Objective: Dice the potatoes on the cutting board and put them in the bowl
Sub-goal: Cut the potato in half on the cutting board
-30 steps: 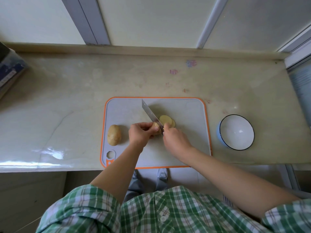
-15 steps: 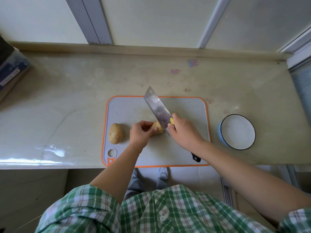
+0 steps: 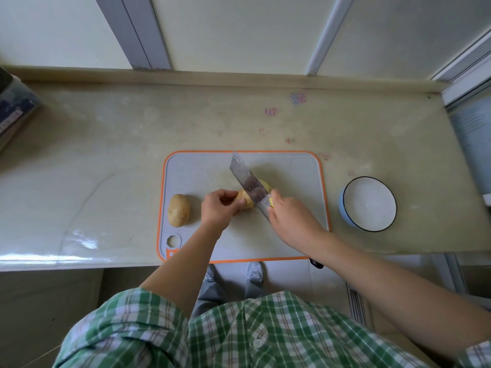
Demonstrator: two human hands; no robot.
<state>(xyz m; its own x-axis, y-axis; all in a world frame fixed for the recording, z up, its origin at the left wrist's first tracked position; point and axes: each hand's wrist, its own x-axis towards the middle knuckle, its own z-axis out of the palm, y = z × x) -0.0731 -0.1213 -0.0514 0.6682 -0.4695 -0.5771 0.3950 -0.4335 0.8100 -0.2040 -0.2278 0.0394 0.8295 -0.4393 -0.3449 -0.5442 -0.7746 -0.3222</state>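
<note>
Just right of the left fingers (image 3: 228, 193), curled round the potato (image 3: 245, 200) on the board (image 3: 295, 168), the knife (image 3: 248, 183) gripped in the right fingers (image 3: 276, 195) should drop straight, with the tips tucked back

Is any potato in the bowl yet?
No, the bowl shows only its bare white inside, while the cut slices lie on the cutting board behind the knife.

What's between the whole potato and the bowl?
The head view shows the left hand holding a half-cut potato, the cleaver on it, and the right hand gripping the cleaver, then bare cutting board before the bowl.
</note>
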